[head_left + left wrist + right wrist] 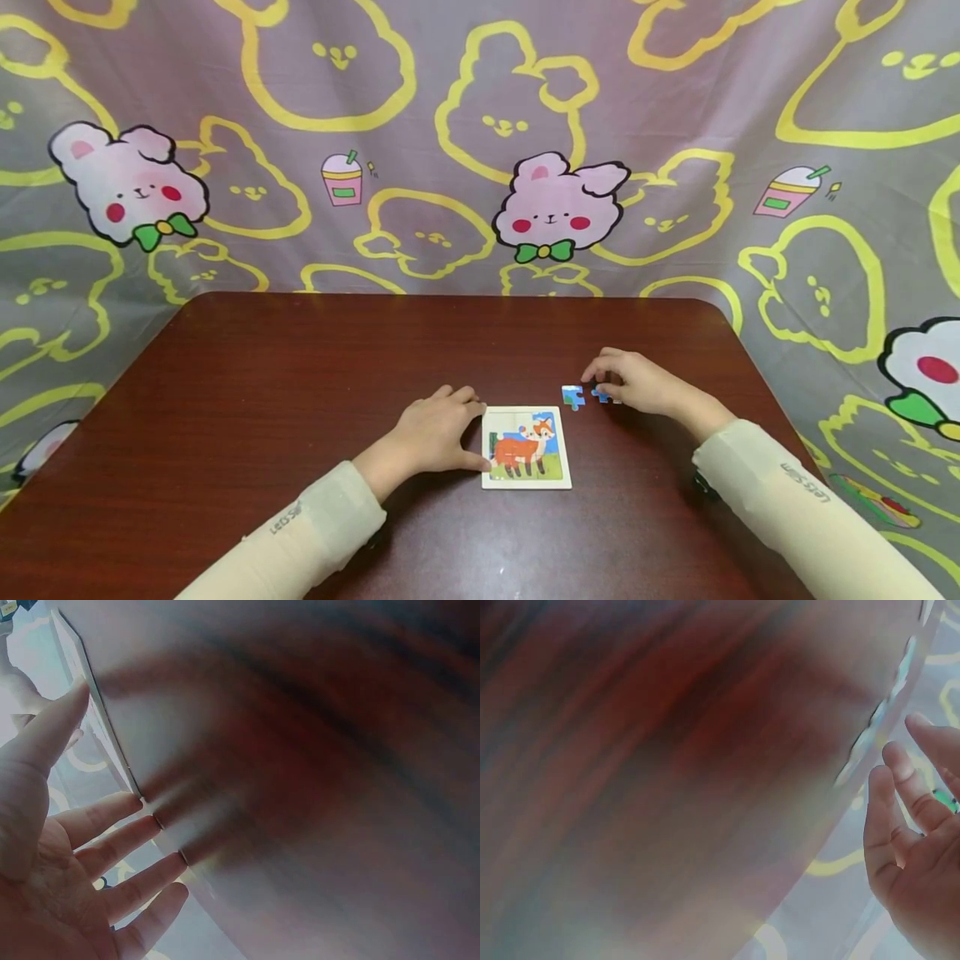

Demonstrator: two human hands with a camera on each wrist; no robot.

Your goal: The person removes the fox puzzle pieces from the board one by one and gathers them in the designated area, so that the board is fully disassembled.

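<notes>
A square wooden jigsaw board (566, 454) with an orange fox picture lies on the table, its upper left part bare of pieces. My left hand (438, 432) rests at the board's left side, thumb and fingers spread. In the left wrist view, the thumb tip and index fingertip are right at the board's edge (112, 742). Past the board's upper right corner lies a blue and green puzzle piece (572, 395). My right hand (643, 383) hovers with loosely bent fingers over more blue pieces (599, 396), partly hidden beneath it. The right wrist view shows its fingers (882, 802) apart from the pieces.
The dark reddish-brown table (315, 358) has rounded far corners. Behind it and along its sides hangs a grey curtain (420, 167) with yellow outlines and cartoon rabbits.
</notes>
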